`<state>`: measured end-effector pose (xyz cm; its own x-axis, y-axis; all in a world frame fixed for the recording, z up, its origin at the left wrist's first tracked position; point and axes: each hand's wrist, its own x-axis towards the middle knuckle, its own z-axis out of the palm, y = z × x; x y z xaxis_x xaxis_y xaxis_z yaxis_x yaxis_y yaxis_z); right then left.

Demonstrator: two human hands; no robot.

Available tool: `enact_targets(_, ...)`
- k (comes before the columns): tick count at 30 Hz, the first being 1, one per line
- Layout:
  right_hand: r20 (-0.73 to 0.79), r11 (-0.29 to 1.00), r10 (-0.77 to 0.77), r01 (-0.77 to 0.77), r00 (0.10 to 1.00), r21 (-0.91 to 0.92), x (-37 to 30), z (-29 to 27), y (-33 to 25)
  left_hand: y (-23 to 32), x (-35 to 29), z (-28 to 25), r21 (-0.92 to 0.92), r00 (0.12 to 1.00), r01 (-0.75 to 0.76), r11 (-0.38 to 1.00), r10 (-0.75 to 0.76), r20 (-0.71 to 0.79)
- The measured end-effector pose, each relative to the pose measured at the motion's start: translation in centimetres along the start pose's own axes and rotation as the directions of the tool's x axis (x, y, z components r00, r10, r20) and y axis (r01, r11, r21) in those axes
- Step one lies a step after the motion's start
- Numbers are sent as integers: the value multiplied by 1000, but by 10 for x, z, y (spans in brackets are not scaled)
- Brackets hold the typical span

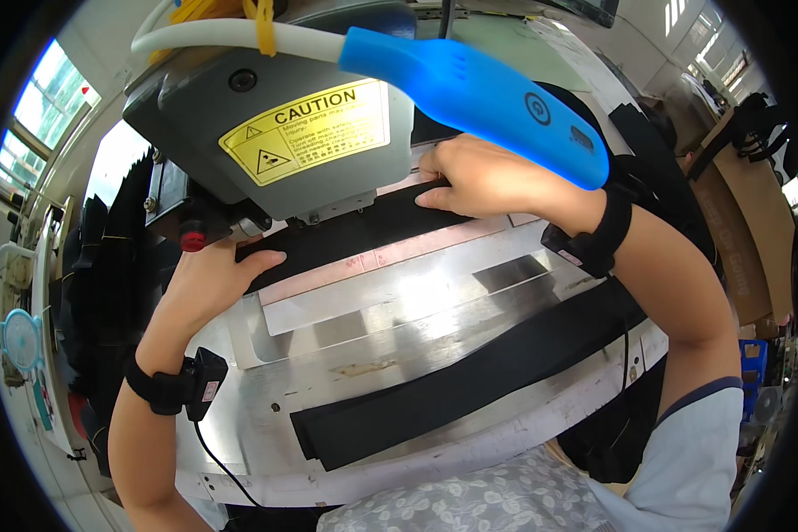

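Note:
A long black fabric strip (363, 229) lies across the plate under the grey head of an industrial sewing machine (182, 106). My left hand (206, 282) rests at the strip's left part, thumb stretched out over the cloth and apart from the fingers, which are mostly hidden behind the machine. To the right of the machine head, my right hand (488, 177) has its thumb and curled fingers closed on the same strip. Just in front of the strip runs a pale pink guide strip (377, 257) with red marks. Where the needle meets the cloth is hidden.
Several black fabric strips (470, 372) lie stacked near the table's front edge. A blue paddle-shaped device (483, 97) on a white neck hangs above my right hand. More black fabric (111, 266) is piled at left. A cardboard box (740, 213) stands at right.

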<state>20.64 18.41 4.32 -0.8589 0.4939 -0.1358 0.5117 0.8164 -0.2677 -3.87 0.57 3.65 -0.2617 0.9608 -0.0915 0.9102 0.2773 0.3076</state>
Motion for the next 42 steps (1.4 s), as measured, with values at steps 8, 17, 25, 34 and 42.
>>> enact_targets(8,-254,1000,-1,-4,967,-19,15,2,24,-64,62,0,-118,856,-512,851,493,-157)
enact_targets(17,35,958,233,-223,972,-178,51,-50,56,-62,79,-3,-95,992,-14,995,2,-124)
enact_targets(25,166,977,176,-152,970,-148,67,-33,82,-61,95,4,-101,990,16,995,-30,-134)
enact_targets(34,213,949,285,-245,935,-197,70,-35,73,-64,93,-4,-102,986,47,994,-63,-156)
enact_targets(42,253,951,297,-263,921,-159,68,-30,84,-68,98,-6,-106,983,55,993,-72,-167)
